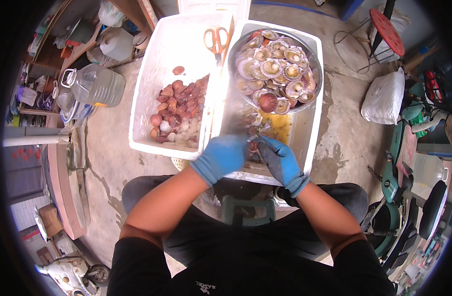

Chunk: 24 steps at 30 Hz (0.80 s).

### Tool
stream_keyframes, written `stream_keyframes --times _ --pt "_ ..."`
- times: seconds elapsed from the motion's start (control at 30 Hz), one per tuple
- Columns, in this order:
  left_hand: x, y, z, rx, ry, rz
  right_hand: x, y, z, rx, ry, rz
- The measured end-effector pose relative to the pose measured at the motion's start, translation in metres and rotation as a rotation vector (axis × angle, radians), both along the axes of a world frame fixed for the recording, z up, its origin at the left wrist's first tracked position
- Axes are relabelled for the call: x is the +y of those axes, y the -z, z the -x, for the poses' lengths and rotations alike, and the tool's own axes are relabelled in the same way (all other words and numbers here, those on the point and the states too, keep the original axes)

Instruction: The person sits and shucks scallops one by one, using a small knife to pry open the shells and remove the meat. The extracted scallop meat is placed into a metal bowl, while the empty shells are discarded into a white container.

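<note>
Both my hands wear blue work gloves with dark palms, over the near part of the right white foam box. My left hand [221, 155] is smeared by motion, its fingers hidden. My right hand [279, 157] is closed, fingers curled, at a small reddish scallop [254, 146]; the grip is partly hidden. Just beyond, a loose opened scallop [256, 118] lies in the box beside yellowish liquid [277, 127]. A round metal basin [320, 74] heaped with opened scallops [272, 68] sits in its far part, one closed reddish shell [268, 102] on top.
The left foam box [139, 113] holds whole reddish scallops [179, 106] and ice. Orange-handled scissors [216, 40] rest against its right wall. A green stool [248, 209] stands between my knees. Around me are a water jug [98, 85], a silvery sack [382, 97] and a green scooter [394, 158].
</note>
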<state>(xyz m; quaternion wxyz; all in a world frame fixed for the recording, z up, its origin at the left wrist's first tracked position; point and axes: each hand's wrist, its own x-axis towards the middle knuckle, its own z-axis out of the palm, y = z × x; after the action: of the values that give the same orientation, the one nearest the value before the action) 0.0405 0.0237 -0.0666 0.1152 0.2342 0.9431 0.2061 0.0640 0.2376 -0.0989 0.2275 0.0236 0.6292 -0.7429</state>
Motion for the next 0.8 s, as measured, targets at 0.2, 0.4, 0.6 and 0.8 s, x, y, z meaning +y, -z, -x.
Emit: stream_keyframes --times 0.2,0.4,0.6,0.8 --pt "-0.033 0.015 0.032 -0.234 0.017 0.190 0.002 -0.008 0.004 -0.143 -0.014 0.023" --pt "0.003 -0.016 0.023 -0.908 -0.319 -0.884 0.002 -0.003 0.007 -0.048 0.017 0.147" --pt "0.019 -0.044 0.048 -0.688 -0.295 -0.744 0.017 0.002 0.014 -0.374 0.201 0.417" --pt "0.036 -0.079 0.056 -0.769 -0.451 -1.037 0.022 -0.003 0.016 -0.440 0.231 0.406"
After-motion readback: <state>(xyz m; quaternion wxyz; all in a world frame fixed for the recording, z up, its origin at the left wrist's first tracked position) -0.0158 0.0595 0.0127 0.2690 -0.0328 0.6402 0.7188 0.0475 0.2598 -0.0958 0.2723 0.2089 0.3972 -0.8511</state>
